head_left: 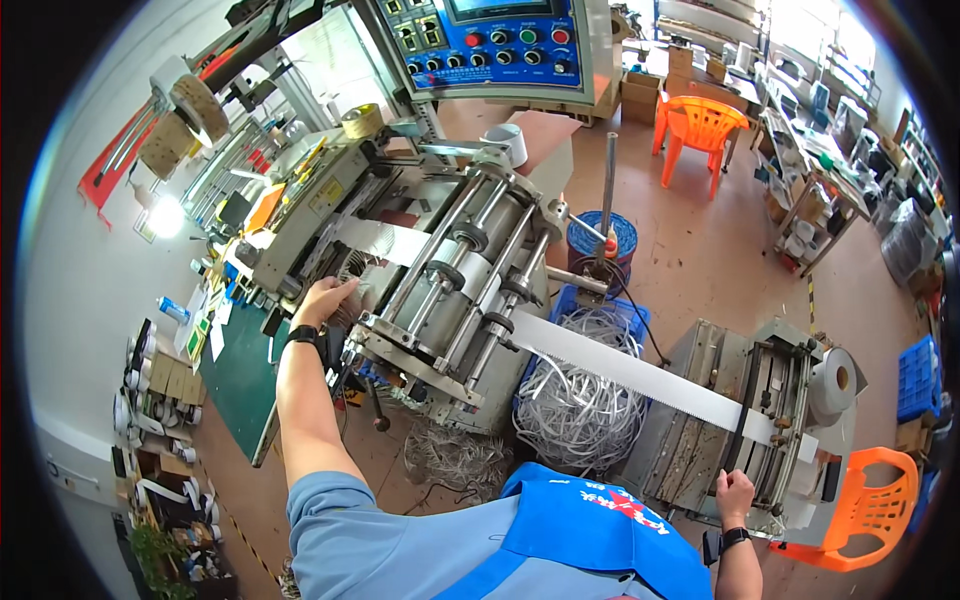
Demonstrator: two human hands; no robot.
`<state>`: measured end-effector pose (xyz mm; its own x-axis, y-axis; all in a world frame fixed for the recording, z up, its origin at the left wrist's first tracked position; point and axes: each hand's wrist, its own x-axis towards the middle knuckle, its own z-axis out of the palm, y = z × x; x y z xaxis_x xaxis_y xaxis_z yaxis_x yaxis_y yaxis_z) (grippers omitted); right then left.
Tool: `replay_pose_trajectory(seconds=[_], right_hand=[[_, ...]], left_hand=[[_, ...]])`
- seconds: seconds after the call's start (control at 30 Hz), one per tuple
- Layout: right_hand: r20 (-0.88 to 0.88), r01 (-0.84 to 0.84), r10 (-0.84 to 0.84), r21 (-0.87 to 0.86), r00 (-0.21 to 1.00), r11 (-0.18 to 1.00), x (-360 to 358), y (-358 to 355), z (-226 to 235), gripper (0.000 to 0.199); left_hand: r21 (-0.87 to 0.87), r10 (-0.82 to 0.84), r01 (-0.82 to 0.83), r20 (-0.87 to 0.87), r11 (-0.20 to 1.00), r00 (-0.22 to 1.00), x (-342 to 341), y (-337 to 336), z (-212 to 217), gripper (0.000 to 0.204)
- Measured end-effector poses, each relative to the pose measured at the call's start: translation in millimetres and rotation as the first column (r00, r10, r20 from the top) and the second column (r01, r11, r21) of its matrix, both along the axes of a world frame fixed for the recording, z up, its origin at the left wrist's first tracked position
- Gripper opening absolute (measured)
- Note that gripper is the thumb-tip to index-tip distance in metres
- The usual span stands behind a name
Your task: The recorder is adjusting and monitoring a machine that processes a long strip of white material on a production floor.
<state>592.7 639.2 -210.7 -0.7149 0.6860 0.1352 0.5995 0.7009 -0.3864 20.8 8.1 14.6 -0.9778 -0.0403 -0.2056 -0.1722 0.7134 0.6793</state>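
— While the left hand [322,298] reaches out at about ten o'clock, what is it doing?
— It curls over a bunch of cut white strips [360,283] at the machine's outlet, fingers bent around them. A black watch [302,333] sits on that wrist.
— And the right hand [735,493]?
— Down at five o'clock, it rests on the edge of the grey feeder unit [700,420], fingers folded against the metal; whether it truly grips anything I cannot tell. That wrist carries a black band too.
— What runs between the two?
— A long white serrated tape [620,370] stretches from the feeder, up toward eleven o'clock, into the chrome rollers [470,270] of the cutting machine.
— Where does the tape come from?
— A white roll [835,380] is mounted on the feeder at four o'clock.
— And farther out?
— Under the tape, a blue crate [583,300] holds a heap of loose white strips [580,400]. A green worktop [240,380] lies at nine o'clock. The blue control panel [500,40] stands at twelve, an orange plastic chair [700,125] at one, and another orange chair [870,510] at four.
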Motion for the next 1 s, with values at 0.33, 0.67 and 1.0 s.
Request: replay_pose_trajectory(seconds=[0.33,0.67,1.0], right_hand=[[-0.002,-0.02,0.02,0.013,1.0,1.0,-1.0,-0.6,2.2,0.032],[0.008,-0.008,0.008,0.011,1.0,1.0,-1.6,-0.8,2.3,0.032],[0.009,-0.015,0.015,0.031,1.0,0.999,0.9,2.4,-4.4,0.032]], left_hand=[[0.018,-0.011,0.011,-0.005,1.0,1.0,3.5,0.2,2.4,0.044],[-0.038,0.002,-0.002,-0.003,0.999,1.0,-3.3,-6.1,-3.7,0.043],[0.048,-0.018,0.017,0.014,0.999,1.0,-2.8,-5.4,-1.7,0.033]])
